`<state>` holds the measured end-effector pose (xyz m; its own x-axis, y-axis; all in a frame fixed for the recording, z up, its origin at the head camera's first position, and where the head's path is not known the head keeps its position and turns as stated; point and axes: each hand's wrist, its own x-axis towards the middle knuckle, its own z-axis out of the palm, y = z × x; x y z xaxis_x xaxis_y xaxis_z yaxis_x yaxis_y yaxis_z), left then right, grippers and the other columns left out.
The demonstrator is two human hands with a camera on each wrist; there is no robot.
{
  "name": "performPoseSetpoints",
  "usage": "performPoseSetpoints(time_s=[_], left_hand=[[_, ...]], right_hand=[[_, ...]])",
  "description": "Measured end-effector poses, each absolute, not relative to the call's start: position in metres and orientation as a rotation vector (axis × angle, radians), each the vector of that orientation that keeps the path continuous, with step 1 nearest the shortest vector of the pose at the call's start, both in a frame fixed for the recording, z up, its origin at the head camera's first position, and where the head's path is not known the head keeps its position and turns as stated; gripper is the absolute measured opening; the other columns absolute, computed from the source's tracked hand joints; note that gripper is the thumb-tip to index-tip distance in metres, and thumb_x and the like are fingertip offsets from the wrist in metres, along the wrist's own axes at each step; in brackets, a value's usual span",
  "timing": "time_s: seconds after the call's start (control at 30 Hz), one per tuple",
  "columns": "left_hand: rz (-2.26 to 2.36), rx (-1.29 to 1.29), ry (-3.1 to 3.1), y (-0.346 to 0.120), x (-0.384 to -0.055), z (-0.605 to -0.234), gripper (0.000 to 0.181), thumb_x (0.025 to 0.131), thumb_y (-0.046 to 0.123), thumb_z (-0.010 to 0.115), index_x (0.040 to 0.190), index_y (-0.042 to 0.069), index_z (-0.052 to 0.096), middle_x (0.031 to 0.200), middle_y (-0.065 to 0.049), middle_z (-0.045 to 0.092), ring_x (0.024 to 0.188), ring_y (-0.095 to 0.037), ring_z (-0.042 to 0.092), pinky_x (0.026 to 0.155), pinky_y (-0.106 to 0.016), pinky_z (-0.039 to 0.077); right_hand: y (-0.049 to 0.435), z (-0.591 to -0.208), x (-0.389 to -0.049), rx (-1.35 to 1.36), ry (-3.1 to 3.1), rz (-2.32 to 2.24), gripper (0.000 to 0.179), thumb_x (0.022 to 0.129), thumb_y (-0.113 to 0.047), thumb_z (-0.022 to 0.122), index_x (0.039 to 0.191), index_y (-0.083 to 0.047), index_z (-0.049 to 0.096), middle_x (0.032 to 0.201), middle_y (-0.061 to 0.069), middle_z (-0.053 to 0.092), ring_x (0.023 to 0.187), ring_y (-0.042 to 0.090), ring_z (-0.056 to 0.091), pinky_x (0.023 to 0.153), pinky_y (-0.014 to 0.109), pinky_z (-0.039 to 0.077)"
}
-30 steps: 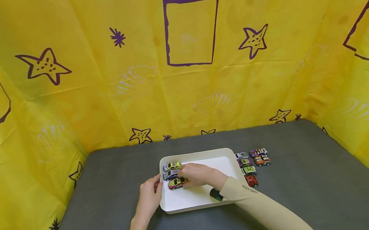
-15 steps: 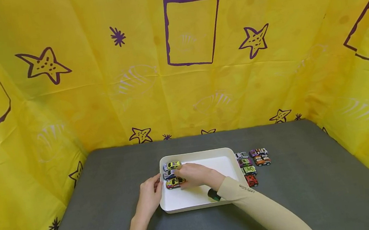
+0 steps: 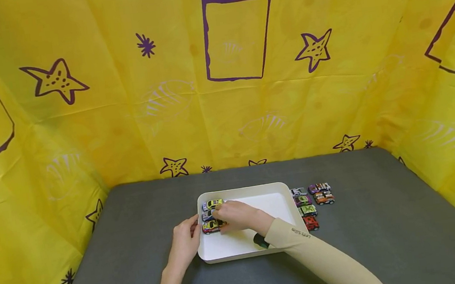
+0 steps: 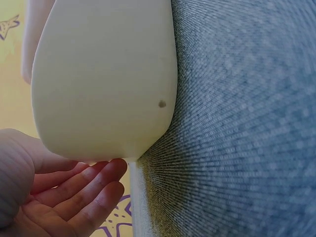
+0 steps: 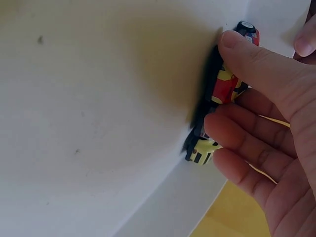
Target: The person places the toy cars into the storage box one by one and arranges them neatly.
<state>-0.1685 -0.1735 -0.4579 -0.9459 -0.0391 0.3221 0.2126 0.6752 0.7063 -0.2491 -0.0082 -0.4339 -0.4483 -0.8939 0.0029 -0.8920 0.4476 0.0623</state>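
Observation:
My right hand (image 3: 238, 215) pinches a yellow and red toy car (image 3: 209, 228) between thumb and fingers, low in the white tray (image 3: 261, 246). In the right wrist view the thumb lies along this car's near side. Beyond it in the tray stand a silver-blue toy car (image 3: 207, 215), partly hidden by the fingers, and a yellow toy car (image 3: 212, 204). All three form a column along the left wall. My left hand (image 3: 185, 239) touches the tray's left wall from outside, its fingertips against the wall in the left wrist view, fingers loosely bent.
Several more toy cars stand right of the tray on the dark grey table (image 3: 369, 224), among them a red car (image 3: 311, 223), a green and white car (image 3: 307, 211) and an orange car (image 3: 324, 198). A yellow patterned curtain (image 3: 251, 125) encloses the back and sides.
My right hand has slid the yellow and red car leftward toward the tray's left wall, in line with the two other cars. The left hand has stayed at the tray.

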Motion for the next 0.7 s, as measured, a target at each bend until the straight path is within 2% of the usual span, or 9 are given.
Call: performPoseSetpoints(time_s=[0.5, 0.7], left_hand=[[-1.144, -0.135, -2.57, -0.173, -0.17, -0.46, 0.025, 0.083, -0.007, 0.06, 0.106, -0.016, 0.06, 0.09, -0.024, 0.065, 0.071, -0.022, 0.062, 0.06, -0.031, 0.052], [-1.138, -0.136, -2.572, -0.173, -0.17, -0.461, 0.025, 0.084, -0.007, 0.06, 0.107, -0.017, 0.06, 0.092, -0.025, 0.064, 0.072, -0.024, 0.062, 0.061, -0.033, 0.053]], right_hand=[[-0.004, -0.426, -0.25, 1.634, -2.689, -0.007, 0.038, 0.076, -0.038, 0.074, 0.1, -0.011, 0.065, 0.089, -0.002, 0.062, 0.072, 0.008, 0.056, 0.07, 0.023, 0.046], [0.008, -0.415, -0.252, 1.639, -2.662, 0.144, 0.026, 0.082, -0.026, 0.072, 0.1, -0.008, 0.066, 0.09, 0.003, 0.065, 0.074, 0.01, 0.058, 0.07, 0.021, 0.047]])
